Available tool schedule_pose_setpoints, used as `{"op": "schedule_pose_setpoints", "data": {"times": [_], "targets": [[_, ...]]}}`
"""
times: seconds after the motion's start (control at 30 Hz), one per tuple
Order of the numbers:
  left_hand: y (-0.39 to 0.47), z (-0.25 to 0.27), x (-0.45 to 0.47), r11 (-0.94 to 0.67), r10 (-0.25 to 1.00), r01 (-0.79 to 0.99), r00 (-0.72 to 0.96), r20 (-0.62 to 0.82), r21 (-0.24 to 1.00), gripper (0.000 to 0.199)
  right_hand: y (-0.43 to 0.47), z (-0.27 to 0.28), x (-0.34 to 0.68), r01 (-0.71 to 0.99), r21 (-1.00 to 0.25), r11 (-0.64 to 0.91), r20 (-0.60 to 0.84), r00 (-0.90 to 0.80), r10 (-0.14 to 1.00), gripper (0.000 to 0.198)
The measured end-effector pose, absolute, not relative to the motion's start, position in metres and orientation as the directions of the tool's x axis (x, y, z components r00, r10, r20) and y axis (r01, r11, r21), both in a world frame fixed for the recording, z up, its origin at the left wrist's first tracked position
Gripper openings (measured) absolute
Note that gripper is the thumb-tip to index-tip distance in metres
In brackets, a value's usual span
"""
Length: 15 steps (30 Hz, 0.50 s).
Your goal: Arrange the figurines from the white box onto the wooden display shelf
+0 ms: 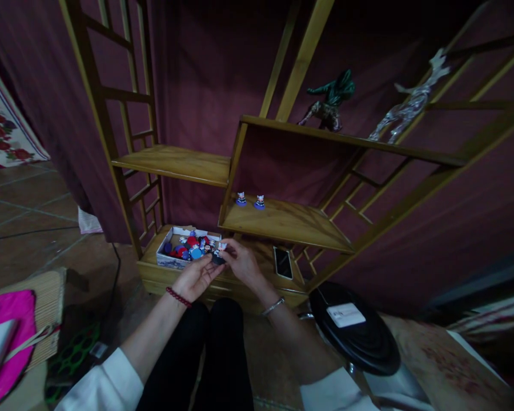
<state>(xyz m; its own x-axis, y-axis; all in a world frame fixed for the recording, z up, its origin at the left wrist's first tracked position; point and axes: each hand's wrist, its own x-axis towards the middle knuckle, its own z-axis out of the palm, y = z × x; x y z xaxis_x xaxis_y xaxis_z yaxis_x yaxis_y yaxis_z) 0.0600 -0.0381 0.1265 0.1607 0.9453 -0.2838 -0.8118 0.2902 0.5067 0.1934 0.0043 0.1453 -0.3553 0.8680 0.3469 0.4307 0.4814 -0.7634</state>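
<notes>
Both my hands meet in front of the low shelf, around a small figurine (219, 249) with a pale head and a dark base. My left hand (196, 278) grips the base from below and the left. With its fingertips, my right hand (241, 261) pinches the figurine from the right side. Just behind my left hand sits an open cardboard box (167, 261) full of small red, blue and white figurines (192, 242). Up on the middle shelf (289, 222) stand two similar figurines, a left one (240, 198) and a right one (259, 202), each on a purple-blue base.
A phone (282, 262) lies on the low shelf at right. Higher up stand a green-topped statue (332, 101) and a silvery statue (411, 105). A black round stool (355, 331) is near my right arm. At left, a pink cloth (19, 311) lies on a woven mat.
</notes>
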Motion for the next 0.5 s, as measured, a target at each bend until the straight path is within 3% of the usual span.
{"op": "schedule_pose_setpoints", "data": {"times": [0.5], "targets": [[-0.072, 0.145, 0.063, 0.303, 0.945, -0.802, 0.184, -0.270, 0.515, 0.014, -0.028, 0.170, 0.196, 0.402, -0.731, 0.552, 0.374, -0.440, 0.816, 0.021]]}}
